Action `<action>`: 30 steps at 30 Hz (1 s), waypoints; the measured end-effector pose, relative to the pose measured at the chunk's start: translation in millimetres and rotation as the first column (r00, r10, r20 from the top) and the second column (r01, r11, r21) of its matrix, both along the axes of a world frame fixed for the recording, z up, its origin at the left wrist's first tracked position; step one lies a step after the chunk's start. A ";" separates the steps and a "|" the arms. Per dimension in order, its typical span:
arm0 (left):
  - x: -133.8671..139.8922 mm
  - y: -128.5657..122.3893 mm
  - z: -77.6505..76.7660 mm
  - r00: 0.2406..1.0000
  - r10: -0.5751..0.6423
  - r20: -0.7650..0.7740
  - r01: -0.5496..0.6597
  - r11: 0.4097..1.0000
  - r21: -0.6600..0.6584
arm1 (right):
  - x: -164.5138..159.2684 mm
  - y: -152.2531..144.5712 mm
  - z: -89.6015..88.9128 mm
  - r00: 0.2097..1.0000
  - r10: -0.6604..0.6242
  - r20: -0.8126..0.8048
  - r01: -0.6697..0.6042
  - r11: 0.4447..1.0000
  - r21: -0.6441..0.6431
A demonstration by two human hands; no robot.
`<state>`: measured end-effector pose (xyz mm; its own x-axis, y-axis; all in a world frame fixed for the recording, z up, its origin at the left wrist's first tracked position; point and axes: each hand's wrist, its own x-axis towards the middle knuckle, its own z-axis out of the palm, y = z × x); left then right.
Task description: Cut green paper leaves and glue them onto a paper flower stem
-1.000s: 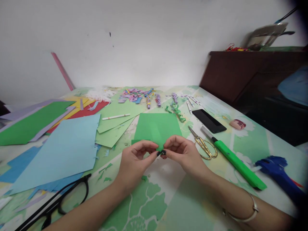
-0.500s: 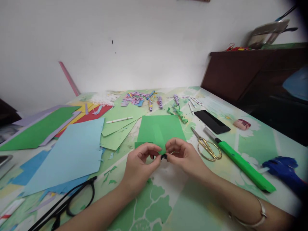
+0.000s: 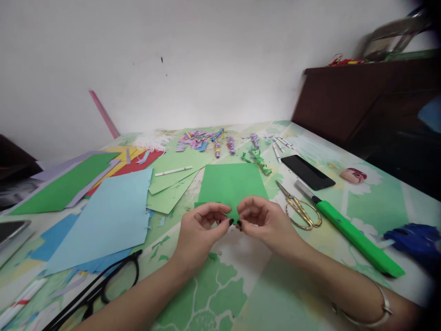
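My left hand (image 3: 203,230) and my right hand (image 3: 265,225) meet over the near edge of a green paper sheet (image 3: 231,181). Thumb and fingers of each hand are closed in a pinch, tips close together. Between them is a small piece of green paper (image 3: 234,215), hard to tell apart from the sheet behind it. Part of another green paper piece (image 3: 203,208) shows beside the left fingers. Gold-handled scissors (image 3: 303,214) and a green utility knife (image 3: 358,239) with its blade out lie right of my right hand.
Light blue paper (image 3: 103,216), green sheets and scraps cover the left side, with black glasses (image 3: 120,280) near my left forearm. Rolled, decorated paper tubes (image 3: 231,145) and a scrap pile (image 3: 195,140) lie at the back. A black phone (image 3: 308,171), pens and an eraser-like block (image 3: 353,175) are at right.
The fingertips have moved slightly apart, and the green strip that stood up between them is less visible. The view has shifted a little.
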<state>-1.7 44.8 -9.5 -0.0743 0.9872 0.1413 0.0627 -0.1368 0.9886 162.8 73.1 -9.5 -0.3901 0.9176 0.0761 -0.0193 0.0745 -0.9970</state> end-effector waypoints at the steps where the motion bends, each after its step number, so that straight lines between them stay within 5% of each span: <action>1: -0.4 -0.3 -0.3 1.000 -0.005 -0.016 0.006 1.000 0.022 | 0.1 -0.1 0.4 1.000 -0.005 0.003 0.005 1.000 -0.004; 13: 2.6 -2.1 0.8 0.998 -0.025 -0.061 0.030 0.997 0.068 | 0.6 -4.1 -0.2 0.996 -0.048 0.081 0.030 0.975 0.218; 23: -1.2 -2.2 2.4 0.998 -0.055 -0.026 0.056 0.998 0.031 | 0.9 -2.1 1.2 0.995 -0.068 0.078 0.052 0.979 0.195; 30: 2.4 -3.9 -0.9 0.997 -0.046 -0.057 0.050 0.996 0.080 | 1.9 -3.1 1.8 0.988 0.046 0.151 -0.079 0.971 0.226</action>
<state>0.7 40.9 -10.4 -0.0172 0.9745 0.2235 0.1078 -0.2205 0.9694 164.6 70.0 -7.7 -0.4685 0.8551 0.2220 0.1107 0.3062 -0.9455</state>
